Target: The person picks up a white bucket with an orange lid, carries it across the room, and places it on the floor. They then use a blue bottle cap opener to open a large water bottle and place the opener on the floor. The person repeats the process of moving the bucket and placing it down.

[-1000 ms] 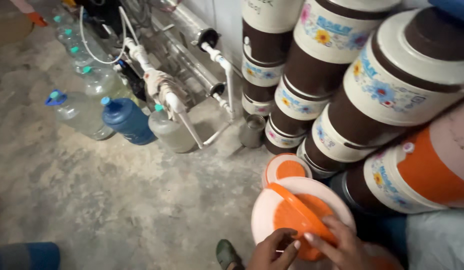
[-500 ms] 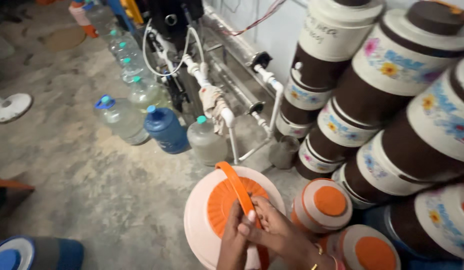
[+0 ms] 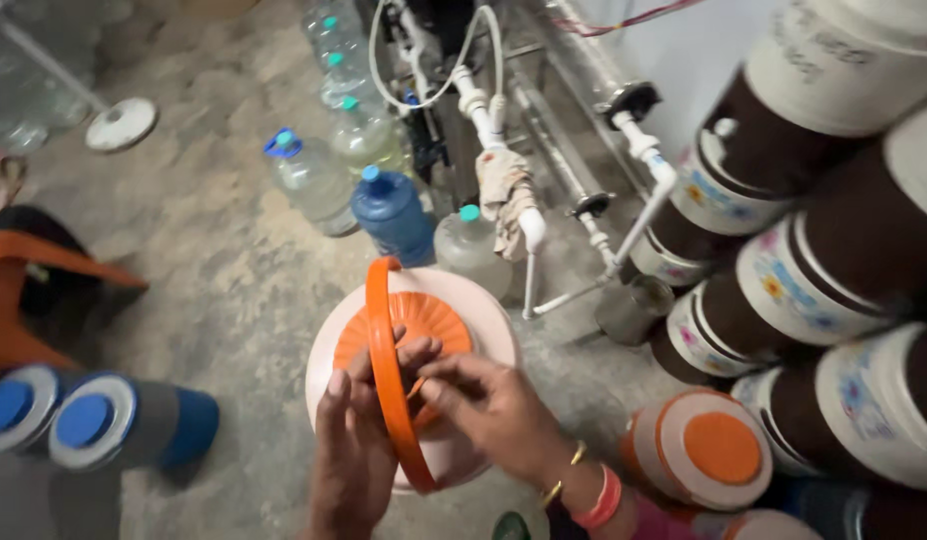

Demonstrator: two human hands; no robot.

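A round cream water jug (image 3: 489, 325) with an orange screw lid (image 3: 429, 318) stands in front of me, its orange carry handle (image 3: 382, 330) raised upright. My left hand (image 3: 352, 455) grips the near part of that handle and rests against the lid. My right hand (image 3: 489, 405), with bangles at the wrist, has its fingers on the orange lid beside the handle.
Brown-and-cream jugs (image 3: 804, 260) are stacked at the right, one with an orange lid (image 3: 722, 447) near my wrist. Plastic bottles (image 3: 314, 180), a blue bottle (image 3: 394, 212), pipes with a rag (image 3: 504, 190) and a steel cup (image 3: 632, 308) stand behind. Blue-lidded jugs (image 3: 89, 420) lie at the left.
The view has swung left and the jug sits more central. The handle has stood up straighter, and my hands have shifted up onto the handle and lid.
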